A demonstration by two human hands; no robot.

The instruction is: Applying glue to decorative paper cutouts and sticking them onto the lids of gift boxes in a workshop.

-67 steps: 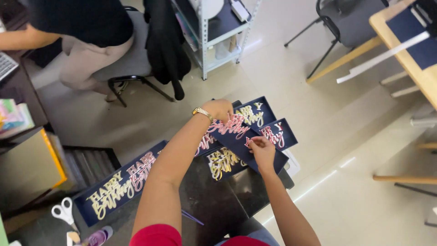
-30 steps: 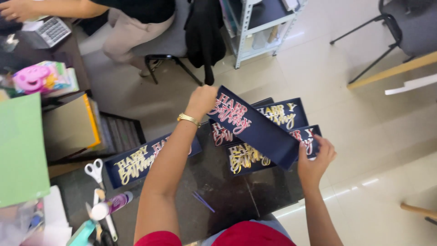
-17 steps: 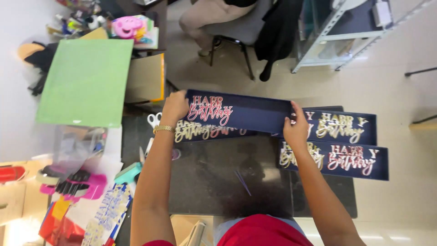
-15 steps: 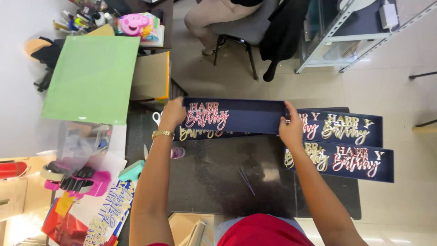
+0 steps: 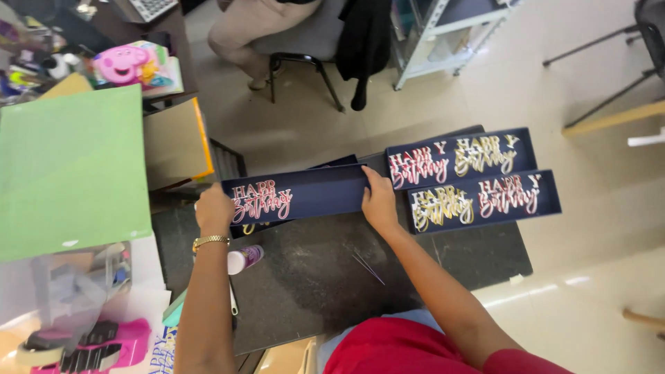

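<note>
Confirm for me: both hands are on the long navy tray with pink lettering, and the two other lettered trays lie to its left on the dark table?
Not quite. The head view shows the left hand and right hand on the navy tray, but the two other trays lie to its right on the dark table.

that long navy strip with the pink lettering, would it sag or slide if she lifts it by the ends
The navy strip is probably light and fairly stiff: it lies straight between the left hand and right hand. Being long and thin, it may bow in the middle. On the smooth dark tabletop it would likely slide easily.
</note>
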